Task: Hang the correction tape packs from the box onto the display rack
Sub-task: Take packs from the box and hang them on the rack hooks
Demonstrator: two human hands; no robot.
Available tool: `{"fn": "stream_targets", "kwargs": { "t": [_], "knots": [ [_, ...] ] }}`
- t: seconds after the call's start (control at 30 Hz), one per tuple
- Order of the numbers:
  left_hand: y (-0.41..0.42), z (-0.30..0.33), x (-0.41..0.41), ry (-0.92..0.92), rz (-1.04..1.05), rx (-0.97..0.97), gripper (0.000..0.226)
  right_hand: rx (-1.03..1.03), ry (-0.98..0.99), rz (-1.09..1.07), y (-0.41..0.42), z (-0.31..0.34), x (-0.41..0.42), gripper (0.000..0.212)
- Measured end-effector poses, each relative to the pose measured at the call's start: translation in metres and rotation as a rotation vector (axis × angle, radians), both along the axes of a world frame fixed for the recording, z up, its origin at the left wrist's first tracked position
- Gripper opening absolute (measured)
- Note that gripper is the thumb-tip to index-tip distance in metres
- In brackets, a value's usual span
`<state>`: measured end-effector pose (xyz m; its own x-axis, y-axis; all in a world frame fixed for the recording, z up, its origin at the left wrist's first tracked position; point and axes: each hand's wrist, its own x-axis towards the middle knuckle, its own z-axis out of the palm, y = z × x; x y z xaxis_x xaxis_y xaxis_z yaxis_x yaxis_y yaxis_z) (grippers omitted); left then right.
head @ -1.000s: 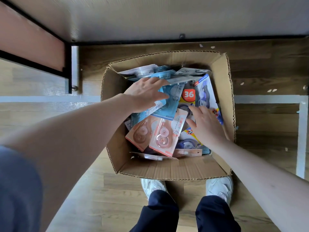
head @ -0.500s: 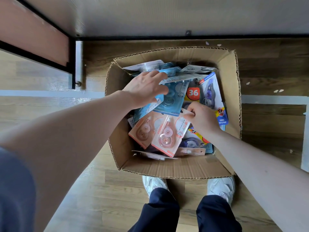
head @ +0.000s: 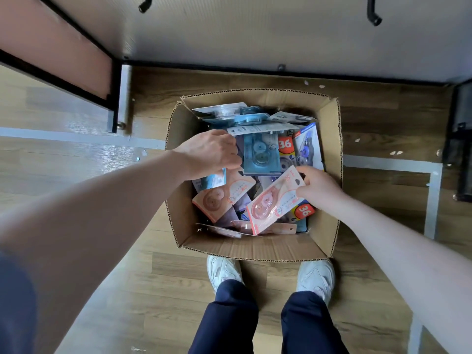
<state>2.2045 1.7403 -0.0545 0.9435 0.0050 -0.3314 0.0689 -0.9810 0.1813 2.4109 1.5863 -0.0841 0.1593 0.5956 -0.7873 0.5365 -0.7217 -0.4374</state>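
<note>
On the wood floor point(head: 107, 290), mid-frame, the box point(head: 255, 247) holds the packs. Your right hand point(head: 319, 187) has lifted a pink pack point(head: 274, 201) (fingers pinching it); left hand point(head: 209, 155) grips a blue pack point(head: 213, 180). Hanging comes next.

White sneakers point(head: 316, 278) on wood floor point(head: 158, 290); pale tape line point(head: 76, 139) across floor.

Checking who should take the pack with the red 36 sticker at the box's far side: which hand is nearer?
Right. The right hand sits just below the 36 pack; the left hand is farther left, beyond a blue pack.
</note>
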Motion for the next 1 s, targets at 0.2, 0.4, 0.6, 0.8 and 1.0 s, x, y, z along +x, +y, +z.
{"fn": "stream_targets", "kwargs": {
  "t": [0.2, 0.4, 0.6, 0.8, 1.0],
  "knots": [
    [-0.006, 0.016, 0.0, 0.08, 0.262, -0.095, 0.021, 0.003, 0.0, -0.042, 0.005, 0.016, 0.004, 0.046],
    [-0.009, 0.014, -0.01, 0.149, 0.548, -0.107, 0.028, -0.04, -0.062, 0.102, 0.006, 0.019, 0.003, 0.026],
    [-0.019, 0.012, -0.022, 0.087, 0.645, -0.097, 0.028, 0.034, -0.146, 0.121, 0.007, 0.015, -0.005, 0.005],
    [-0.022, 0.012, -0.024, 0.105, 0.71, -0.065, 0.025, 0.154, -0.05, 0.02, 0.006, 0.013, -0.009, 0.041],
    [-0.025, 0.018, -0.029, 0.14, 0.739, -0.054, 0.028, 0.234, -0.143, 0.015, 0.007, 0.018, -0.019, 0.023]
  ]
}}
